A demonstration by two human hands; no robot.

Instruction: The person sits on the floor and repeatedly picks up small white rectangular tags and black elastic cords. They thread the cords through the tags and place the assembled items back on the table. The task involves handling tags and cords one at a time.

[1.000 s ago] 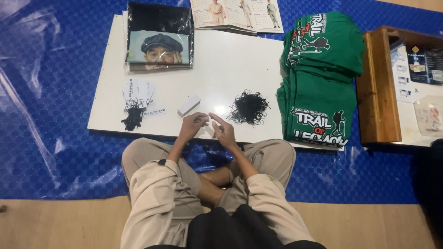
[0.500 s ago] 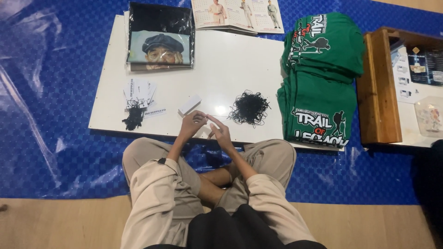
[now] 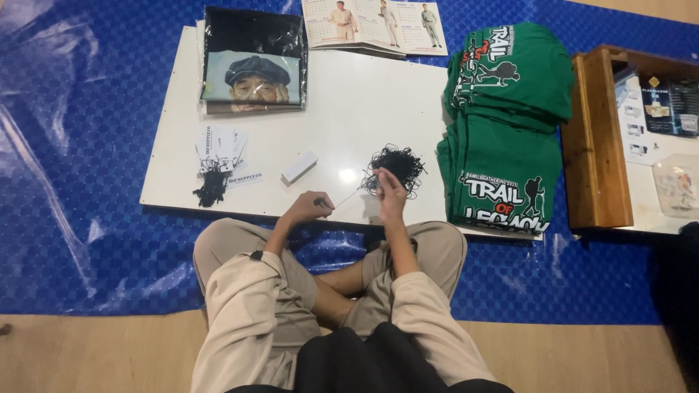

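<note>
The tangle of black strings (image 3: 393,166) lies on the white desk (image 3: 349,94), near its front edge and right of centre, and your right hand (image 3: 391,196) rests just below it, the fingers touching its lower edge. Those fingers look drawn together on a thin pale strand (image 3: 348,196) that runs slantwise from the tangle toward your left hand (image 3: 309,207). Your left hand sits at the desk's near edge, fingers curled narrow and pinched on the other end of that strand; what else it may hold is too small to tell.

Just left of the strand, a small white block (image 3: 299,167) lies tilted on the desk. Farther left you have a fan of white paper tags (image 3: 220,145) with a bunch of black strings hanging from them toward the front edge. At the back left of the desk lies a folded dark garment in a clear bag (image 3: 253,62), printed with a face in a cap. Behind the middle of the desk an open printed booklet (image 3: 382,22) overlaps the far edge.

On your right, a stack of folded green shirts (image 3: 506,124) with white and red print covers the desk's right end. Beside it stands a wooden box (image 3: 597,145). Everything sits on a blue plastic sheet (image 3: 80,182) spread over the wooden floor (image 3: 95,356), and you sit cross-legged in beige trousers.
</note>
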